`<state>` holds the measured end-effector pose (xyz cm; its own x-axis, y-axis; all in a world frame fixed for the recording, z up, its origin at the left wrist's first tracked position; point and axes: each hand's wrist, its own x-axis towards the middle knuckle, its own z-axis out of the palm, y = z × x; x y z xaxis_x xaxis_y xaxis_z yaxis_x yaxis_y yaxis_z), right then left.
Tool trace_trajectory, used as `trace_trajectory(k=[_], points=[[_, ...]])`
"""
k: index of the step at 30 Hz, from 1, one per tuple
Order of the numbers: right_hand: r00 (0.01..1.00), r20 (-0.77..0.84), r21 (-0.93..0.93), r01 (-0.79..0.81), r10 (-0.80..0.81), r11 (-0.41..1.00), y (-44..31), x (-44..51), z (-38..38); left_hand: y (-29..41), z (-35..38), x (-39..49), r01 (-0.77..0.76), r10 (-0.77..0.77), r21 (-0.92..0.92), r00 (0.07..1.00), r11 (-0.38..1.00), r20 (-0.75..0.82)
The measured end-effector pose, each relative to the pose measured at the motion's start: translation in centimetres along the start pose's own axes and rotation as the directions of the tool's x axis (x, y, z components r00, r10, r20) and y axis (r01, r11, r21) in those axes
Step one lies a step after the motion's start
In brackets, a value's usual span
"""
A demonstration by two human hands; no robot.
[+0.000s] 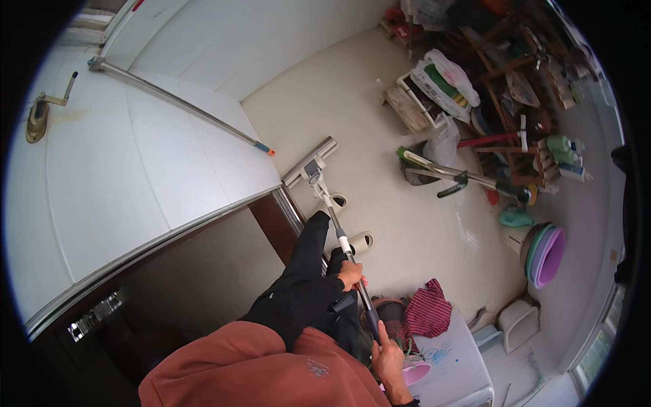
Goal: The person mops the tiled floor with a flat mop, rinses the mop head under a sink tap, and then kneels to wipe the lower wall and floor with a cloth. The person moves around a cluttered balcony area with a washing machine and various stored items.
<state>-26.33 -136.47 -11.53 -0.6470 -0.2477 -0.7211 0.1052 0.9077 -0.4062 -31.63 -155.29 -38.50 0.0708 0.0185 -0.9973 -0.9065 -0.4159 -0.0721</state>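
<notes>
A long-handled flat mop (pixel 334 217) runs diagonally before me, with a silver head (pixel 325 148) on the pale floor beside the door frame. My left hand (pixel 351 274) is wrapped around the middle of its metal pole. Higher up the handle, my right hand (pixel 388 357) grips close to the dark grip (pixel 373 323), its index finger stretched along it. Near the mop's lower pole are my feet, in a beige slipper (pixel 338 201) and another slipper (pixel 363 242). White joints link the pole and the head.
A pole (pixel 188 105) leans across the white door panel (pixel 152 147). Right of me, a second mop (pixel 470 179) rests in a dark bucket (pixel 419 175) near cluttered wooden shelves (pixel 513 163). Stacked basins (pixel 549 257) stand by the wall. A checked cloth (pixel 430 310) hangs at a white appliance-like box (pixel 452 351).
</notes>
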Motion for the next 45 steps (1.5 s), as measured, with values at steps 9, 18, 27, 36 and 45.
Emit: trace_trajectory(k=[9, 18, 27, 36, 45], points=[[0.948, -0.044, 0.351, -0.282, 0.317, 0.893, 3.5, -13.0, 1.8, -11.1, 7.8, -4.8, 0.121, -0.14, 0.226, 0.988, 0.967, 0.07], [0.964, -0.134, 0.463, -0.143, 0.229, 0.875, 0.9, 1.9, 5.5, 3.4, 2.3, 2.4, -0.381, 0.307, 0.422, 0.922, 0.823, 0.235], [0.973, -0.192, 0.499, -0.016, 0.128, 0.867, -7.3, 19.4, -0.1, 26.7, 1.5, 5.4, -0.389, 0.42, 0.369, 0.907, 0.844, -0.004], [0.947, -0.114, 0.546, -0.194, 0.302, 0.815, -3.9, 1.9, 9.3, 5.5, 0.4, 3.3, -0.074, 0.077, 0.587, 0.997, 0.806, 0.019], [0.869, 0.035, 0.711, -0.368, 0.493, 0.599, -5.0, -17.2, 14.4, -13.7, -2.4, -3.8, 0.047, -0.163, 0.731, 0.983, 0.681, 0.088]])
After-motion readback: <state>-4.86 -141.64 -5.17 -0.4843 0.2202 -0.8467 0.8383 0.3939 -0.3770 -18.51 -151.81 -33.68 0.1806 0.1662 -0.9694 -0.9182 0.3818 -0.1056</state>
